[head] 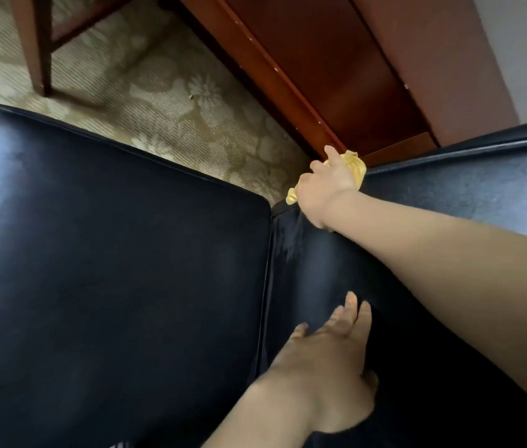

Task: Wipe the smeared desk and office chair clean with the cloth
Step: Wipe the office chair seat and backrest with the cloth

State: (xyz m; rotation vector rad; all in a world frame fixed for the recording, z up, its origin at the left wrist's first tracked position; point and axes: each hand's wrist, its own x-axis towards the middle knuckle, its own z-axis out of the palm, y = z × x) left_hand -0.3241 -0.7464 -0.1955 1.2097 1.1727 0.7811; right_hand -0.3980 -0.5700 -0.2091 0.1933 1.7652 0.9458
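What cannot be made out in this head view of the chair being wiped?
Head view, the yellow cloth: mostly hidden by the right hand gripping it.
Head view, the desk: its top is cut off by the upper edge; only a wooden side shows.
Head view, the black chair: base and outer parts are cut off by the left and bottom edges; glare hides any smears.
Head view, the left hand: its palm faces down on the chair, unseen.
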